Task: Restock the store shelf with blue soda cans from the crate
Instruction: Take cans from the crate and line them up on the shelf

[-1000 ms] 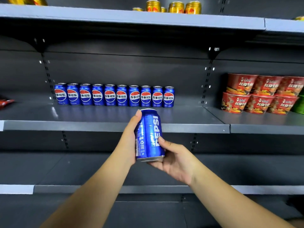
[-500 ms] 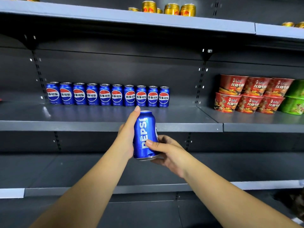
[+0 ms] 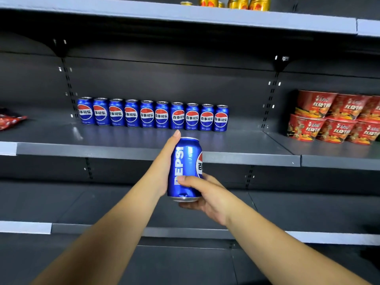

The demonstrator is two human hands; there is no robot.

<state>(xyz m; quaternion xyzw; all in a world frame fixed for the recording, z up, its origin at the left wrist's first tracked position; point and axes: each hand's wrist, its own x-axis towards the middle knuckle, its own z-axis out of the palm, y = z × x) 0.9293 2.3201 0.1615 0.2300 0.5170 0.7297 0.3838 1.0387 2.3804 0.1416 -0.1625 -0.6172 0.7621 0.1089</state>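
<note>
Since half a second ago the held Pepsi can (image 3: 186, 168) has turned in the grip, so that the edge of its red, white and blue globe emblem now shows at the right beside the vertical white "PEPSI" lettering. The can stands upright in the air, just in front of the grey middle shelf (image 3: 127, 150) edge and not touching it. The left hand (image 3: 164, 171) lies along the can's left side, fingers wrapped behind it and thumb pointing up past the rim. The right hand (image 3: 207, 197) cups the can's base from below and the right, its thumb pressed across the lower front over the lettering.

Far back on the middle shelf, ten blue Pepsi cans (image 3: 153, 114) stand upright in a single row, side by side, each showing the globe emblem with the Chinese characters 百事可乐. To the right, on the adjoining shelf section, red instant-noodle bowls (image 3: 333, 118) are stacked two high, their labels printed with Chinese characters beginning 红烧. At the far left edge lies a red snack packet (image 3: 10, 120), its printing too blurred to read. On the top shelf (image 3: 185, 15) stand gold and red cans (image 3: 236, 3), cut off by the frame. The lower shelf (image 3: 185, 231) runs beneath the forearms.
</note>
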